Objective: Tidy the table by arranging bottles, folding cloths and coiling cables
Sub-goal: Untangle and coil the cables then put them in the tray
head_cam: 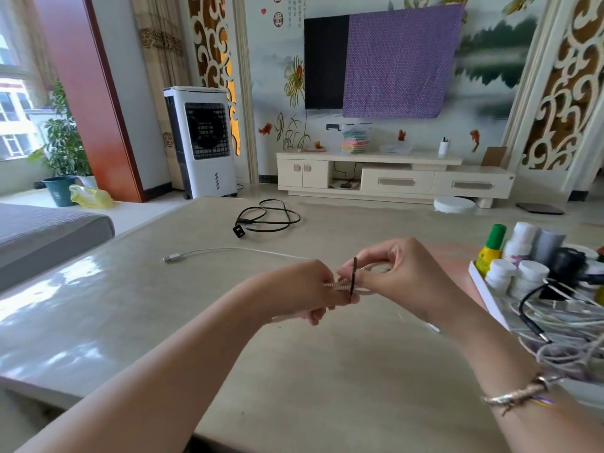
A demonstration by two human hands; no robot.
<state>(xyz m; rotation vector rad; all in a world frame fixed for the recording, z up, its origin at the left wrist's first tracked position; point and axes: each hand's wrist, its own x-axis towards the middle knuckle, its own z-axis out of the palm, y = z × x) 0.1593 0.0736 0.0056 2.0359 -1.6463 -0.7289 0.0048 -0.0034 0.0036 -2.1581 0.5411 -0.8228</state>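
Note:
Both hands meet above the middle of the beige table. My left hand grips a small coiled bundle of white braided cable. My right hand pinches a thin black strap that stands upright across the bundle, with a cable loop beside its fingers. The same cable's loose end with its silver plug trails left across the tabletop. Farther back lies a black power cord in a loose tangle.
At the right edge a white tray holds several white bottles, a yellow bottle with a green cap and a heap of white and black cables. A grey sofa stands left of the table.

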